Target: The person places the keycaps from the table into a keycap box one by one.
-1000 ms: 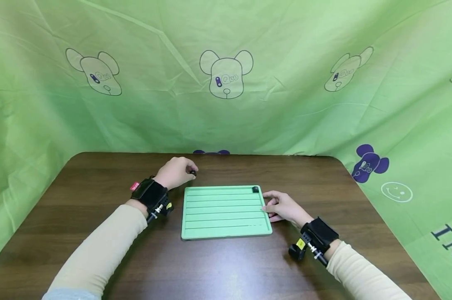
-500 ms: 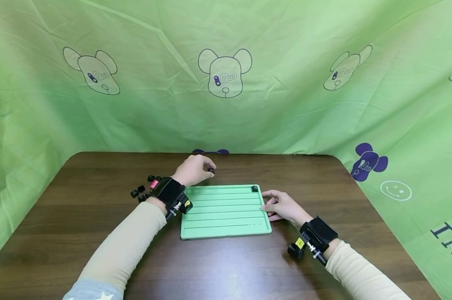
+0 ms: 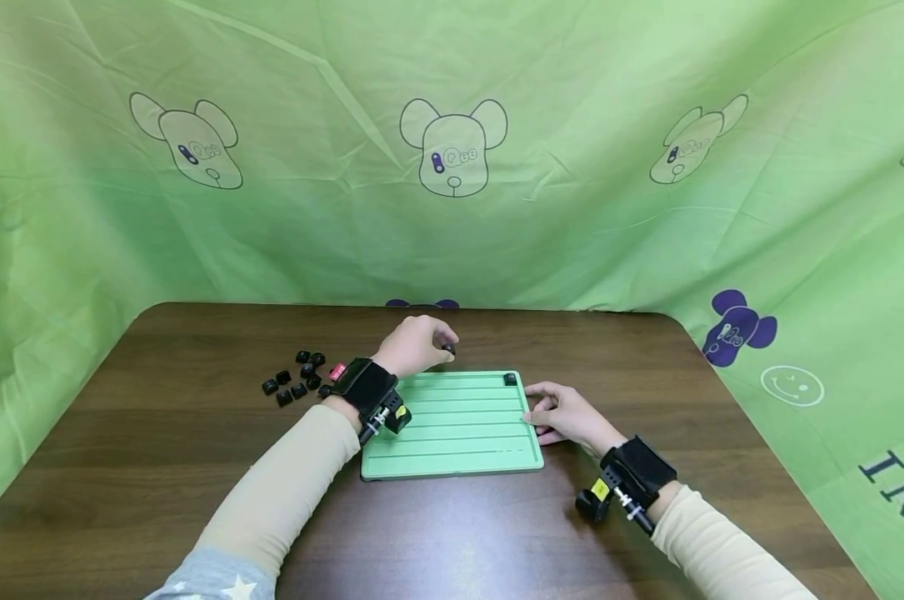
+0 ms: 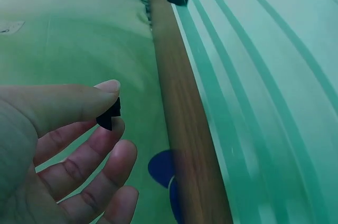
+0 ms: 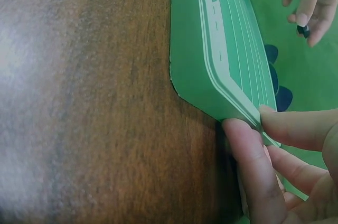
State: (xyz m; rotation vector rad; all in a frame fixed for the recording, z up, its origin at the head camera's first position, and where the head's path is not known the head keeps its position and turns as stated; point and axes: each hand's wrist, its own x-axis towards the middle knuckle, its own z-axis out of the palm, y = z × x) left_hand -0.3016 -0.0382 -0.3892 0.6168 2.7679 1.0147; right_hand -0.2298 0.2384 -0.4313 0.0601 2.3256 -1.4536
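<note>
My left hand point(image 3: 416, 345) pinches a small black keycap point(image 4: 110, 116) between thumb and forefinger, above the far edge of a green ridged board point(image 3: 452, 425). In the left wrist view the other fingers are loosely curled below it. Another black keycap point(image 3: 510, 379) sits in the board's far right corner. My right hand point(image 3: 567, 415) grips the board's right edge; in the right wrist view the thumb point(image 5: 301, 129) lies on the rim, with a finger against the side.
Several loose black keycaps point(image 3: 298, 390) lie on the brown wooden table point(image 3: 159, 417) left of the board, partly behind the left wrist strap point(image 3: 365, 385). A green printed cloth point(image 3: 302, 233) hangs behind the table's far edge.
My left hand has moved right with the keycap, from left of the board to behind its far edge, uncovering the loose keycaps. My right hand has stayed at the board's edge.
</note>
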